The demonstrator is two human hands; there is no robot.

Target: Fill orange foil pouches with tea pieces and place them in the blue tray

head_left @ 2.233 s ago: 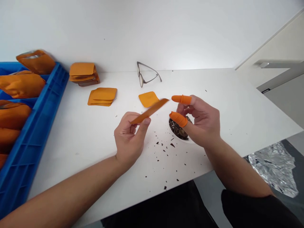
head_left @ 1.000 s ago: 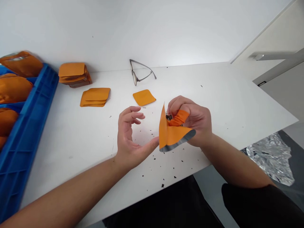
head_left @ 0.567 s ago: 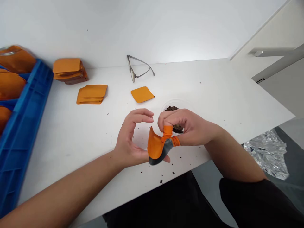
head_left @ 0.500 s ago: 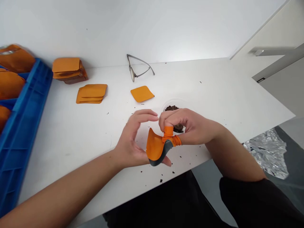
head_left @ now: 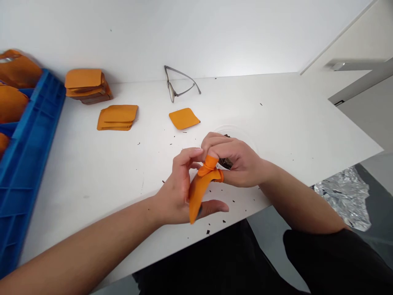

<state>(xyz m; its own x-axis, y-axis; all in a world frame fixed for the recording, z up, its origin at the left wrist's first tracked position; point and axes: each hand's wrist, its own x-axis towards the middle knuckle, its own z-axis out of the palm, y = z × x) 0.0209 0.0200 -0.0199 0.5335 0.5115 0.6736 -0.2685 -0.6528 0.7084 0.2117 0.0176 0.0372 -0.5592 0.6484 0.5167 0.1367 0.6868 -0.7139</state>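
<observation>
Both hands meet over the near edge of the white table (head_left: 291, 119). My right hand (head_left: 238, 159), with orange finger cots on thumb and forefinger, pinches the top of a small orange pouch (head_left: 199, 191). My left hand (head_left: 181, 192) closes round the same pouch, thumb underneath and fingers curled over its upper edge. The pouch hangs edge-on between them. A clear dish of dark brown bits (head_left: 227, 162) sits just behind my right hand, mostly hidden by it.
A single flat orange pouch (head_left: 183, 118) and glasses (head_left: 179, 84) lie beyond the hands. Two piles of orange pouches (head_left: 117, 117) (head_left: 86, 85) sit at the back left. A blue crate (head_left: 27, 151) with filled orange pouches stands left. Dark crumbs are scattered near the front edge. Crumpled foil (head_left: 344, 196) lies below right.
The pouch went from my left hand into my right hand's pinch, gaped open, and is now pressed narrow. My left hand has closed onto it from an open pose.
</observation>
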